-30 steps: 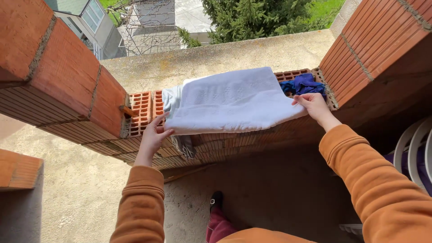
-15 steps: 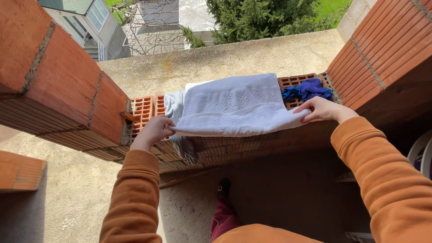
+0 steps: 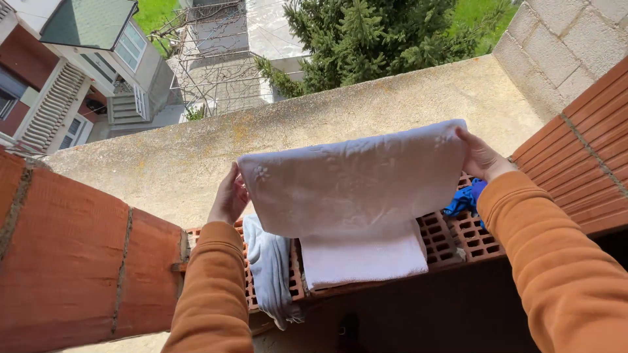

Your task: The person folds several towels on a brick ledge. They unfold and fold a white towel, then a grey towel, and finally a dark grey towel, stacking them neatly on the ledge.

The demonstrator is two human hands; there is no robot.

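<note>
Right now my left hand is clamped on the left top corner of the white towel, its grip closed on the cloth at about nine o'clock from the towel's middle. My right hand pinches the opposite top corner at about three o'clock, thumb on the near face, fingers behind. Between them the towel hangs raised and stretched flat, its lower part folded down and resting on the brick ledge at six o'clock. A pale grey cloth lies draped over the ledge just beside the towel, near seven o'clock, touching its lower edge. A blue cloth sits on the bricks at four o'clock, partly hidden by my orange sleeve. Beyond the ledge, at twelve o'clock, runs a concrete sill
</note>
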